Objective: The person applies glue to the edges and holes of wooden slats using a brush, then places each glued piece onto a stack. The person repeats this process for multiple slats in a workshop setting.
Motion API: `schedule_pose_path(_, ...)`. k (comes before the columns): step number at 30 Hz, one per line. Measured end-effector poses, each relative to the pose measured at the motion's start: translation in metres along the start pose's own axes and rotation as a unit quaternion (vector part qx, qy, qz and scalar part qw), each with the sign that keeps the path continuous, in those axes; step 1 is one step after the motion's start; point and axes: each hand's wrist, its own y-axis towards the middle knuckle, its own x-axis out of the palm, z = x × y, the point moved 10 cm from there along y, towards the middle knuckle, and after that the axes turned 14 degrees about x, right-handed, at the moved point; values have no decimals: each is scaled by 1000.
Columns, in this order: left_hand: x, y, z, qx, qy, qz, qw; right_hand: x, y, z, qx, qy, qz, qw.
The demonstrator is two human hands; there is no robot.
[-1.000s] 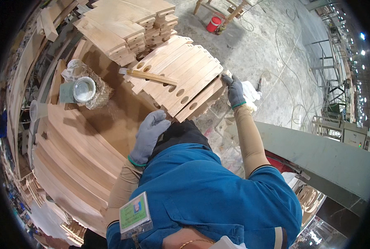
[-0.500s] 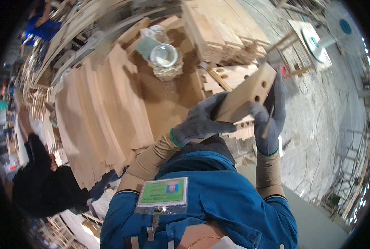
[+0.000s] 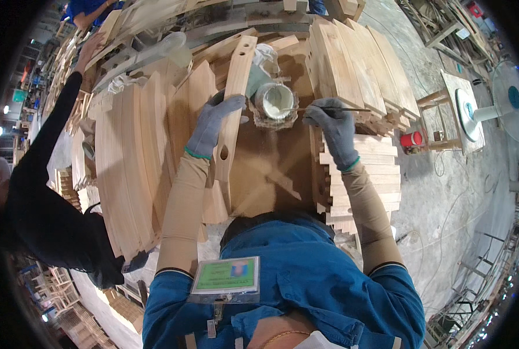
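My gloved left hand point(image 3: 213, 125) is closed around a long wooden rail point(image 3: 239, 75) with round holes near its ends. The rail stands tilted along the left stack of boards. In my gloved right hand point(image 3: 334, 134) is a thin dark stick point(image 3: 352, 109), gripped between the fingers; whether it has bristles I cannot tell. Its left end reaches into a round pot point(image 3: 260, 106) of whitish stuff. The pot sits in a crusted wrapping point(image 3: 277, 124) on a brown board point(image 3: 259, 168).
Stacked wooden boards point(image 3: 128, 157) stand at left, more boards point(image 3: 352, 64) at far right, with notched pieces point(image 3: 367, 174) below them. A standing fan point(image 3: 475, 113) and a red can point(image 3: 411, 139) are on the right. At left, a person in black point(image 3: 50, 215) reaches forward.
My left hand has carried the rail leftward, away from my right hand. My right hand has let go of the rail and moved forward, bringing the stick to the pot.
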Motion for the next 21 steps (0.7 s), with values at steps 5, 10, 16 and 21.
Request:
schedule_pose_path(5, 4, 40, -23, -62, 29, -43, 997, 19, 44, 37, 21, -27, -21, 999)
schedule_pose_path(10, 11, 42, -28, -34, 62, -64, 995, 18, 52, 39, -43, -144, -12, 989)
schedule_pose_path(16, -4, 32, -39, 2, 81, -60, 995, 2, 49, 44, 14, -79, 46, 996)
schedule_pose_path(21, -12, 28, -44, -15, 69, -25, 997, -13, 43, 55, 47, 42, 84, 994)
